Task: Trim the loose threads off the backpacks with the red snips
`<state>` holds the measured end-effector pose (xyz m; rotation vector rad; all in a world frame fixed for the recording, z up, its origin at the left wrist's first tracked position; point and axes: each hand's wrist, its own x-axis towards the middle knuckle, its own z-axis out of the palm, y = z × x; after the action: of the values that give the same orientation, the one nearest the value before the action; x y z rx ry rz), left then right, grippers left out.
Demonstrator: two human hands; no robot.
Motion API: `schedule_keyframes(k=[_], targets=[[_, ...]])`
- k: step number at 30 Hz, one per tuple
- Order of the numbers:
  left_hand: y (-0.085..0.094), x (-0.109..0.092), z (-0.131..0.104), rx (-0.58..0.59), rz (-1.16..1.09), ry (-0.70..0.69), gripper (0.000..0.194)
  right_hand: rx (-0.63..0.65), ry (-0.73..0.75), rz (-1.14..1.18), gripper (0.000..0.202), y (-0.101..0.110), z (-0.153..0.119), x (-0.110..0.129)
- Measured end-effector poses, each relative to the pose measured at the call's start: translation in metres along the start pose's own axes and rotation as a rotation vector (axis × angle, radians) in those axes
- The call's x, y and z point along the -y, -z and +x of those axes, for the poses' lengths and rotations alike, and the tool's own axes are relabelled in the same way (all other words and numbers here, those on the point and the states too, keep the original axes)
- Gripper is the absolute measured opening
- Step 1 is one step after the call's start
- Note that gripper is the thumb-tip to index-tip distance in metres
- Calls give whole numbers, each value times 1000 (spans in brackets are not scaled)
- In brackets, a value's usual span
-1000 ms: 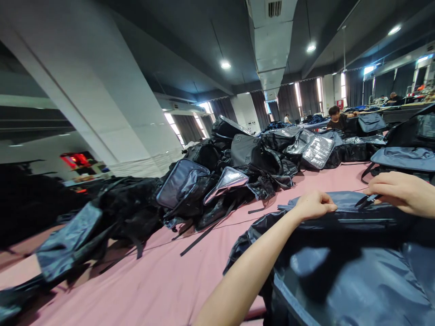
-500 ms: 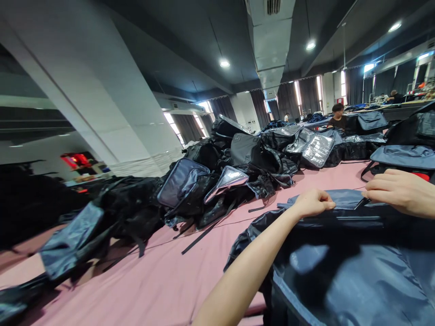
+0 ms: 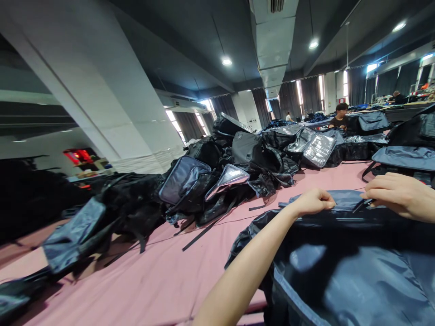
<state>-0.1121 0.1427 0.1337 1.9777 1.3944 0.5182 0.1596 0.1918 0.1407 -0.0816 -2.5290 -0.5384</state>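
Observation:
A large black bag with a blue-grey lining lies opened at the lower right. My left hand pinches the bag's far edge, its thumb and forefinger pressed together on the blue-grey fabric. To its right, my right hand is closed around a small dark tool, whose thin tip points left along the same edge. What exactly the tool is cannot be made out. A strip of edge fabric runs between the two hands.
Black and blue-grey bags are heaped across the middle of the pink-covered table. More bags lie at the left, and another at the right. A person is behind the pile. A slanting white pillar stands at the left.
The dark tool in my right hand shows more clearly and has shifted slightly, with its tip a little further left. My left hand keeps its pinch on the edge. The view has moved slightly.

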Motion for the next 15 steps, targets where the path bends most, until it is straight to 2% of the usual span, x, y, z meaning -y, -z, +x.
schedule_keyframes(k=[3, 7, 11, 15], targets=[[0, 0, -1, 9, -10, -8, 21, -36, -36, 27, 23, -11, 4, 1], [-1, -1, -3, 22, -22, -11, 20, -17, -35, 51, 24, -24, 10, 4], [-1, -2, -4, 24, -16, -19, 19, -18, -49, 65, 24, -27, 16, 7], [-2, 0, -3, 21, 19, -10, 20, -70, -45, 89, 20, -23, 17, 10]])
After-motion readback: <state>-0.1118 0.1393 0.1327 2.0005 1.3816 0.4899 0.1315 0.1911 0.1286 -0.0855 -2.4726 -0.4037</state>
